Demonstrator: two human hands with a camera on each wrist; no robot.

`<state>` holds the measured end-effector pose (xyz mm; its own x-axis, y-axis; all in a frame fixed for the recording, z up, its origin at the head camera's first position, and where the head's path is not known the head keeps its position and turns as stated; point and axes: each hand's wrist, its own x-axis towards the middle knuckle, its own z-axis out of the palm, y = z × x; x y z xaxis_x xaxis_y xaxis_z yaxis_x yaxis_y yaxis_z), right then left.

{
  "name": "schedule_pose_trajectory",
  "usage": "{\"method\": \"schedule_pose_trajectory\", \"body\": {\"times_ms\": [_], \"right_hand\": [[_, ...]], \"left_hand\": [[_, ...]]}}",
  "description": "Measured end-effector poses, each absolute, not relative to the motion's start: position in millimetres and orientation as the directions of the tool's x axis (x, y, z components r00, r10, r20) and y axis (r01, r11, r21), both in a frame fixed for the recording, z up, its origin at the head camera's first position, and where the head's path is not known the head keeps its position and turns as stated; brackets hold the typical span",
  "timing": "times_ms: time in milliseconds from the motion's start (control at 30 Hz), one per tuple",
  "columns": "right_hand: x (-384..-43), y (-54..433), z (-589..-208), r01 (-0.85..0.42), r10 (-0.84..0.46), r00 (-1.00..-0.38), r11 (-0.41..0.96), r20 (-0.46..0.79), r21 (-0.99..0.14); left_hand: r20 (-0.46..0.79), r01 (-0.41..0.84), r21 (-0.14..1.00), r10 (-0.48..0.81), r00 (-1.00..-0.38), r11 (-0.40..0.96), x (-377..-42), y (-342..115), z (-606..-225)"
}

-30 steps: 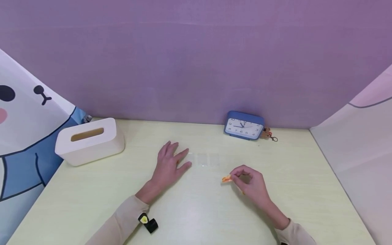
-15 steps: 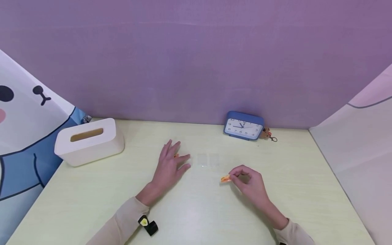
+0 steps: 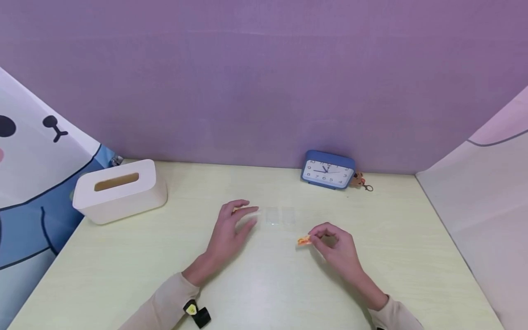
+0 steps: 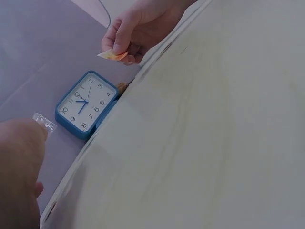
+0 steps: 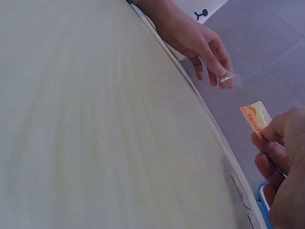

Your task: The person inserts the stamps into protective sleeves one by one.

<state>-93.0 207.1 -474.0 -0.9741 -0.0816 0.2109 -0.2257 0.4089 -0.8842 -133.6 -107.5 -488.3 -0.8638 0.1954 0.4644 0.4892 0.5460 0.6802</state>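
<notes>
Orange slip [image 3: 304, 240] sat pinched in my right hand [image 3: 340, 252], clear film [image 4: 45, 122] in my left hand [image 3: 227, 233], between the tabletop [image 3: 264, 288] side edges; I feared a loosened pinch dropping either.

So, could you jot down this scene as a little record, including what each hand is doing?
Right hand: pinches a small orange-and-white piece
Left hand: fingertips at clear plastic; whether it is gripped is hard to tell
Between the hands: faint clear squares; cannot tell if they are joined
Back of table: blue clock with a white dial; brown trinket beside it
Person's left: white box with a long slot on top
Sleeves: beige, both arms
</notes>
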Motion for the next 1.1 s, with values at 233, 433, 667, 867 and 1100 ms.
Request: {"method": "schedule_pose_trajectory", "body": {"times_ms": [233, 433, 667, 867, 1100], "right_hand": [[-93.2, 206.0, -473.0, -0.234, -0.075, -0.972, 0.405, 0.223, -0.884], [-93.3, 202.6, -471.6, -0.234, -0.061, -0.971, 0.405, 0.23, -0.884], [-92.9, 195.3, -468.3, -0.202, -0.04, -0.978, 0.408, 0.204, -0.891], [-90.1, 191.7, -466.2, -0.152, -0.011, -0.987, 0.417, 0.162, -0.896], [-87.6, 189.0, -465.4, -0.126, -0.004, -0.991, 0.403, 0.136, -0.906]], "left_hand": [[0.382, 0.421, 0.835, 0.176, -0.907, 0.354, -119.3, -99.6, -487.6], [0.311, 0.351, 0.907, 0.194, -0.93, 0.231, -107.9, -93.1, -486.6], [0.264, 0.308, 0.923, 0.201, -0.943, 0.231, -105.9, -91.8, -482.7], [0.282, 0.333, 0.901, 0.21, -0.936, 0.278, -107.1, -93.5, -485.0], [0.24, 0.289, 0.921, 0.206, -0.949, 0.261, -106.1, -94.4, -484.5]]}}
